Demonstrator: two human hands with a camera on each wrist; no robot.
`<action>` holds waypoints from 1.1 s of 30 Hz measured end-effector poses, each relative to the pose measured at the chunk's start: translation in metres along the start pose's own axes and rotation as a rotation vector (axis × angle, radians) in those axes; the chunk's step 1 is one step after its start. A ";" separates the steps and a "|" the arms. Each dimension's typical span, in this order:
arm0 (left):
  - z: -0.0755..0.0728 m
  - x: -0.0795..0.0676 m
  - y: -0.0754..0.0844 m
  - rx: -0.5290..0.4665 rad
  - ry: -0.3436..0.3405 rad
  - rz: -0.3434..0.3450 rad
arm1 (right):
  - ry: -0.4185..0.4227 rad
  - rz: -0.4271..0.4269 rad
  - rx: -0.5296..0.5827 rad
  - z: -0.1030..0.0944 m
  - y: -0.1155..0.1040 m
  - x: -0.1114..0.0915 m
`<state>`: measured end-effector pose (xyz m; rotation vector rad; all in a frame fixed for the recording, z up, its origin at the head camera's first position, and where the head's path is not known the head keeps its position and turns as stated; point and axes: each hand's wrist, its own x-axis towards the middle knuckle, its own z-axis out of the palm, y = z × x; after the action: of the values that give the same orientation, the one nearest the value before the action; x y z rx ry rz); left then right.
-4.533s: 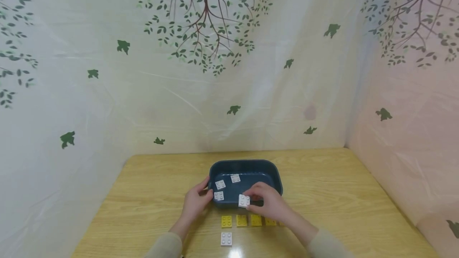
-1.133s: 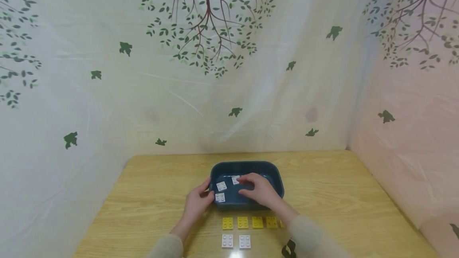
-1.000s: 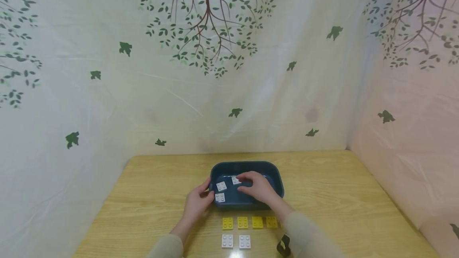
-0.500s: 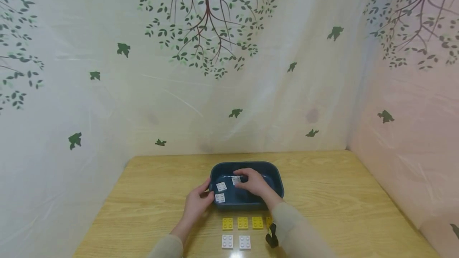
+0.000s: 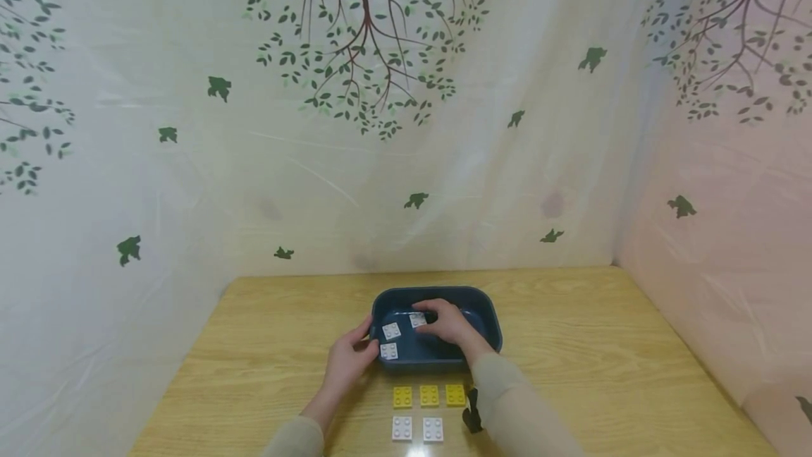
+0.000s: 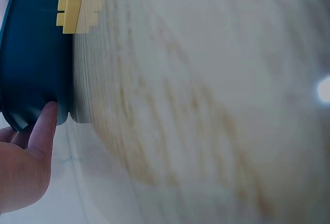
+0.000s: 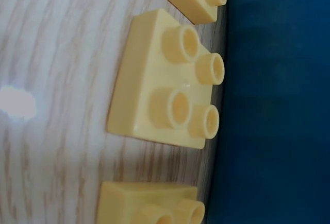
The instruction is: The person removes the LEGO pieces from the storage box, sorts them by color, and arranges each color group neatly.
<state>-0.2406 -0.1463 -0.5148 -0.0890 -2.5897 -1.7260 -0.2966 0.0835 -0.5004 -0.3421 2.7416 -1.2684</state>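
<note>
My left hand (image 5: 349, 358) grips the left end of a dark blue tray (image 5: 438, 363), thumb at the near corner; the left wrist view shows one finger against the tray's wall. Inside the tray my right hand (image 5: 447, 321) reaches over a white toy building brick (image 5: 416, 319). Its thumb and index finger are spread around that brick, the thumb at the near edge. Two more white bricks lie in the tray, one at mid-left (image 5: 391, 331) and another in the near-left corner (image 5: 389, 351). The right wrist view shows yellow bricks (image 7: 170, 87) but no fingers.
Three yellow bricks (image 5: 428, 395) show in a row before the tray; the right sleeve (image 5: 514, 400) covers the row's right part. Nearer lie two white bricks (image 5: 402, 429) side by side. A black device (image 5: 472, 412) hangs under the right wrist. A leaf-printed curtain (image 5: 317, 161) surrounds the wooden table (image 5: 266, 344).
A second white brick, held by the right hand at first, now lies on the table. The right hand has moved back into the tray and left to another white brick. The left hand stays.
</note>
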 end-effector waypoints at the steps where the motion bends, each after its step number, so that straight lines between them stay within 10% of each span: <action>1: 0.000 0.000 0.000 0.001 0.000 0.000 | -0.001 0.004 -0.001 0.000 0.000 0.000; 33: 0.002 -0.005 0.001 -0.001 0.003 -0.014 | 0.026 0.090 -0.127 0.005 0.004 0.000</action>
<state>-0.2359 -0.1440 -0.5147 -0.0682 -2.5941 -1.7301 -0.2965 0.0823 -0.5070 -0.2108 2.8315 -1.0875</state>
